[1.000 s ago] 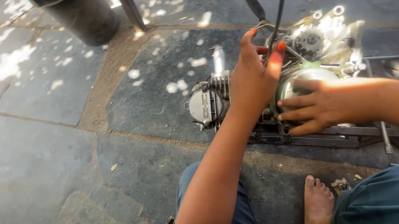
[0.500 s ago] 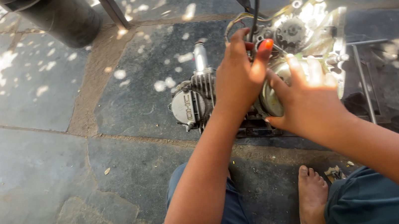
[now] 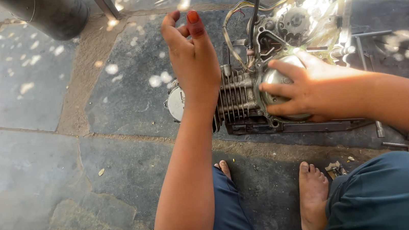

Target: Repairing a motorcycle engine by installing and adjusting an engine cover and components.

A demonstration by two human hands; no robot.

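Observation:
A small finned engine (image 3: 243,97) lies on the stone floor, with its open gear case (image 3: 306,16) and wires (image 3: 229,35) on the far side. My right hand (image 3: 309,90) grips the round metal cover (image 3: 275,78) on the engine's side, fingers spread around its rim. My left hand (image 3: 192,54) is raised above the engine's left end, palm turned away. Its thumb and fingers are loosely curled and apart, and I see nothing in it. A black rod (image 3: 254,6) rises from the engine just right of that hand.
A black cylinder (image 3: 49,12) and a metal leg (image 3: 104,3) stand at the top left. Long metal tools (image 3: 361,51) and rods (image 3: 403,146) lie right of the engine. My bare feet (image 3: 313,195) rest on the stone slabs (image 3: 29,150) near the engine.
My left hand has let go at the wires by the black rod and lifted away to the left. My right hand has stayed on the round cover. The view has moved closer.

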